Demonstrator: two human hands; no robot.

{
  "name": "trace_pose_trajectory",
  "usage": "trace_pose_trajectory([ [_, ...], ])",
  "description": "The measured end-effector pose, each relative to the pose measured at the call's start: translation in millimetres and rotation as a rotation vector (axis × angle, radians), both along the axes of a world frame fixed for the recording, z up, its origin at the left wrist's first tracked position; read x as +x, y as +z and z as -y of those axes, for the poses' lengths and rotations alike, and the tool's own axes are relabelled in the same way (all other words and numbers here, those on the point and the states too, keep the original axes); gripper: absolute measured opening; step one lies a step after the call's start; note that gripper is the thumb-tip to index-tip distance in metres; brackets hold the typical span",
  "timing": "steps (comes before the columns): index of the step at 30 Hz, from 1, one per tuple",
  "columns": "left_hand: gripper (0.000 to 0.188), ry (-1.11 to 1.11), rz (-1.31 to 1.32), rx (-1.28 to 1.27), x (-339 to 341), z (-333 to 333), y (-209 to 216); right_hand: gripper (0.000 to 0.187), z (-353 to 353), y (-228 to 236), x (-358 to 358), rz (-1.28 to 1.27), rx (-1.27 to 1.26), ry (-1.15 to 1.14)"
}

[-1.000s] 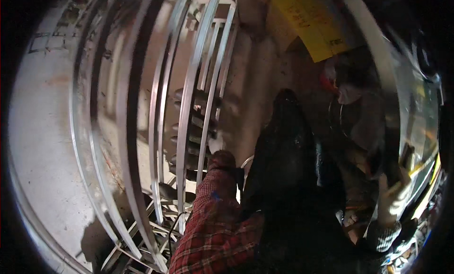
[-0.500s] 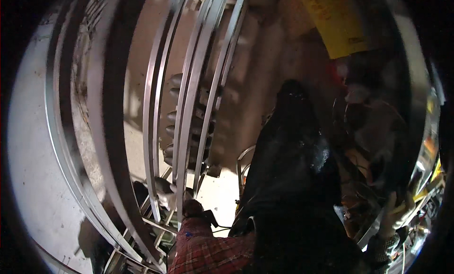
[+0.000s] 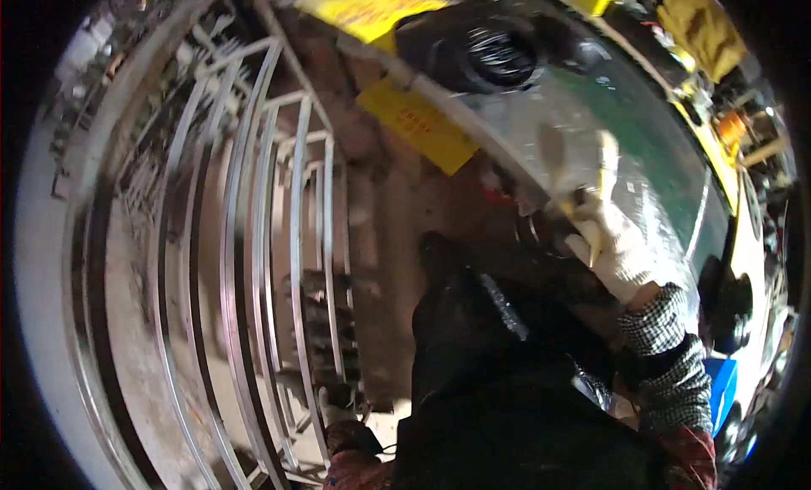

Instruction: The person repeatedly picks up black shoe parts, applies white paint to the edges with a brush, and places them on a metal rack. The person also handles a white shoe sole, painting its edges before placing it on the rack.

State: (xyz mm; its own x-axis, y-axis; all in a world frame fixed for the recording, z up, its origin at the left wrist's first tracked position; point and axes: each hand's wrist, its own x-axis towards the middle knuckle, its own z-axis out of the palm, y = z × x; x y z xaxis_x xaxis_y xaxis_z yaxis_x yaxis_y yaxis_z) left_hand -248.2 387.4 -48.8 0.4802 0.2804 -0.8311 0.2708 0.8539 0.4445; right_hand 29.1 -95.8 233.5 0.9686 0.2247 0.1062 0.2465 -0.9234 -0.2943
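My left hand (image 3: pixel 340 412), in a pale glove with dark fingertips, is low in the view, closed at an upright bar of a metal rack (image 3: pixel 297 236); its fingers are partly hidden. My right hand (image 3: pixel 623 258) wears a whitish glove and is raised over the near edge of a table (image 3: pixel 583 110) covered in clear plastic. One of its fingers stretches up and away, and the others bend near the edge. I see nothing held in it, though motion blurs it. A checked cuff covers the right wrist.
Dark rounded objects (image 3: pixel 314 308) sit behind the rack's bars. A yellow sign (image 3: pixel 418 127) hangs from the table edge. Farther off on the table lies a black plastic-wrapped bundle (image 3: pixel 498 55). A blue container (image 3: pixel 721 389) stands at the right. My dark apron (image 3: pixel 498 380) fills the lower middle.
The view has swung toward the right, bringing the table and more of the rack into sight. My right hand has come up from the lower right to the table edge. My left hand stays by the rack.
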Motion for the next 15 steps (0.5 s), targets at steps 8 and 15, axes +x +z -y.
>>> trace_pose_trajectory([
  [8,0.055,-0.564,0.732,-0.387,215,177,59,0.027,118,47,-72,0.562,0.167,-0.143],
  [15,0.102,-1.223,1.018,-0.529,262,342,173,0.029,271,13,-280,0.875,0.802,-1.095],
])
